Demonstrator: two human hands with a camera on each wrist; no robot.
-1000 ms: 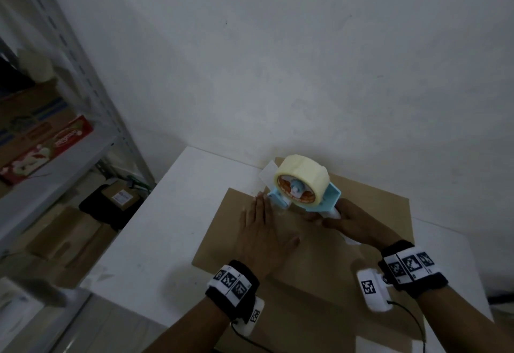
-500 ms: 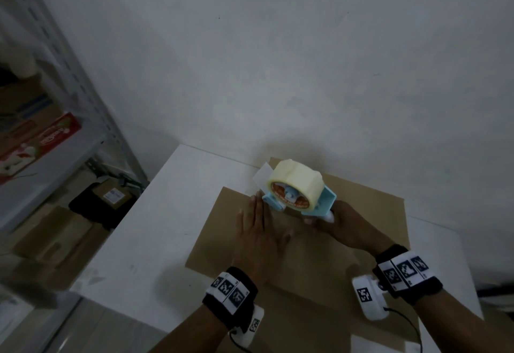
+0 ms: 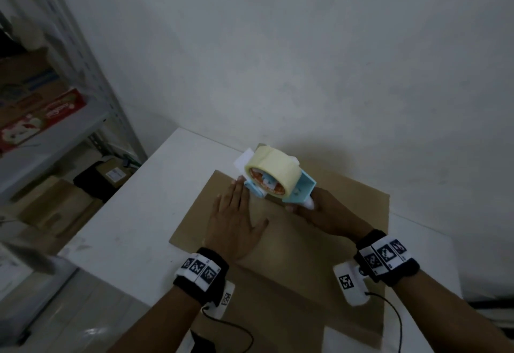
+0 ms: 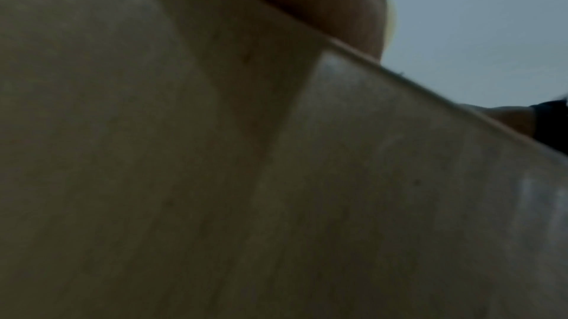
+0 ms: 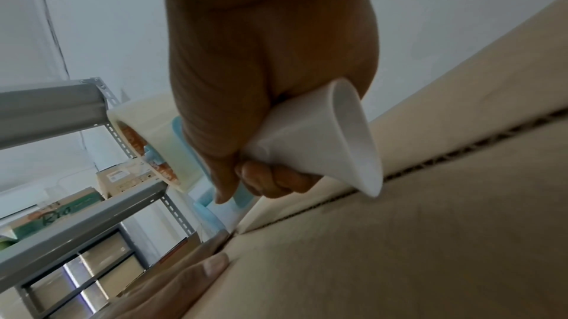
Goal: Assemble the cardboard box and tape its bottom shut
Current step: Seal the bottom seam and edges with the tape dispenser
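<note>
On the white table [image 3: 133,230], I pressed my left hand [image 3: 236,224] flat, fingers straight, on the cardboard box [image 3: 342,230]. My right hand [image 3: 328,213] was clenched around the white handle of the tape dispenser [image 3: 278,180], which sat at the far end of the flap seam [image 5: 430,161].

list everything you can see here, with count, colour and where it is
cardboard box: one, brown, on the white table, flaps closed with the seam still open
tape dispenser: one, light blue with white handle and a cream tape roll, at the far end of the seam
table: one, white, against the wall
metal shelf: one, grey, left of the table, holding cartons
red carton: one, on a shelf board
left hand: flat on the near flap
right hand: grips the dispenser handle
wrist bands: two, black with white markers
</note>
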